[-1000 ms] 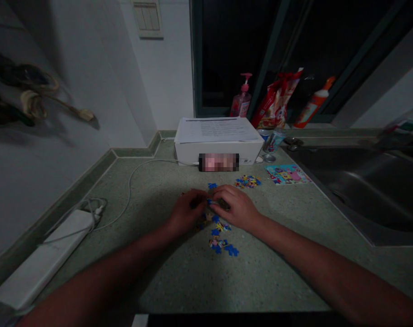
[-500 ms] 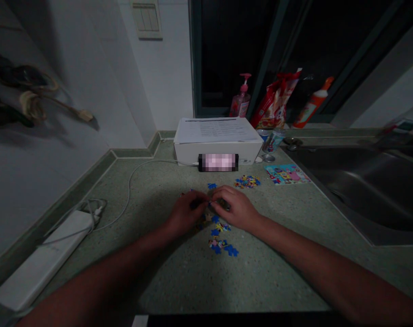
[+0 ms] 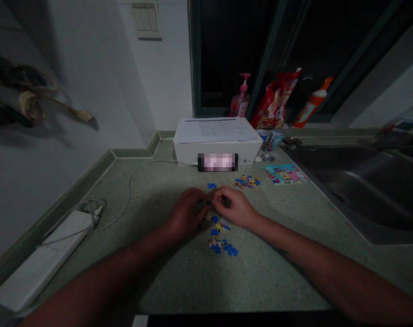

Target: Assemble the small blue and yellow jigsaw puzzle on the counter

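Note:
My left hand (image 3: 188, 212) and my right hand (image 3: 236, 208) meet above the counter, fingertips almost touching. Between them is a small dark-blue jigsaw puzzle piece (image 3: 208, 202). My right thumb and index finger pinch its right side, while my left fingers close around the left side; their exact contact is hard to see. Just below lie joined and loose puzzle pieces (image 3: 214, 232), blue and yellow with printed figures. One blue piece (image 3: 211, 185) rests beyond the fingertips. A heap of mixed pieces (image 3: 247, 181) sits farther right. My left hand hides part of the counter beneath it.
Behind the pieces, a phone (image 3: 217, 162) leans on a white box (image 3: 186, 152), its cable running left to a power strip (image 3: 46, 259). A colourful picture card (image 3: 286, 174) lies beside the metal sink (image 3: 345, 190). Cans (image 3: 273, 141) stand by the box.
My left fingers have spread slightly and shifted a little left. The fingertips of both hands have parted a bit, showing more of the blue piece between them.

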### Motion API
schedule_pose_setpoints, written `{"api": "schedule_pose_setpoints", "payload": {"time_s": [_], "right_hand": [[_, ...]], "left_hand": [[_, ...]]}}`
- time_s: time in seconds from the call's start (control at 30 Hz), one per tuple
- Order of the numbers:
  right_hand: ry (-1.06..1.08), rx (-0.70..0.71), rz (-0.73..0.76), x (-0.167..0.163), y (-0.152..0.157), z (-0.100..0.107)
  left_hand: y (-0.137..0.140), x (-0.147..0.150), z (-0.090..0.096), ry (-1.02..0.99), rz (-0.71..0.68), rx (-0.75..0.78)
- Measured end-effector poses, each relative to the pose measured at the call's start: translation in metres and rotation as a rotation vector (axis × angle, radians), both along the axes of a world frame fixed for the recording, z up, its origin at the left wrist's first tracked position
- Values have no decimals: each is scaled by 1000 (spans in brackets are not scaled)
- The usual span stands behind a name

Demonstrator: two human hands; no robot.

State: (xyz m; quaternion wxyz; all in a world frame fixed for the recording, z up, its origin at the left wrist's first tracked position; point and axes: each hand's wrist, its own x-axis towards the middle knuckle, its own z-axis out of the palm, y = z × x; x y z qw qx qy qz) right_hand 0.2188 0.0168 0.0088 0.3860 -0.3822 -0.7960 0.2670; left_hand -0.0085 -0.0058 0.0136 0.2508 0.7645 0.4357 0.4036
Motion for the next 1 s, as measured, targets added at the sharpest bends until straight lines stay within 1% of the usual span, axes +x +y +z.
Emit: {"api": "schedule_pose_setpoints", "payload": {"time_s": [0.1,0.17,0.3,0.43,0.5,0.57,0.67,0.73,0.77,0.9,1.0], "right_hand": [[74,-111,-7,-2,1,-1],[116,-182,11,-3,2,-1],[168,-255,27,-4,2,-2],[148,-258,22,-3,4,-5],[112,-230,3,0,7,-6],[58,-156,-49,5,13,-6],[-76,58,-121,15,21,-3],[-172,183,-113,20,25,-1],[-213,218,-102,22,27,-1],[-330,246,-78,25,32,-5],[-376,248,-77,26,34,-9]], "left_hand": [[-1,-2,-2,33,-36,133],[-1,-3,-1,71,-40,167],[-2,-3,5,118,-33,150],[0,-4,11,110,-21,106],[3,-5,13,112,9,69],[9,-7,14,115,45,44],[19,-10,14,132,82,35],[25,-12,14,150,92,22],[28,-14,14,156,93,21],[42,-17,14,217,86,39],[59,-15,12,299,72,58]]}}
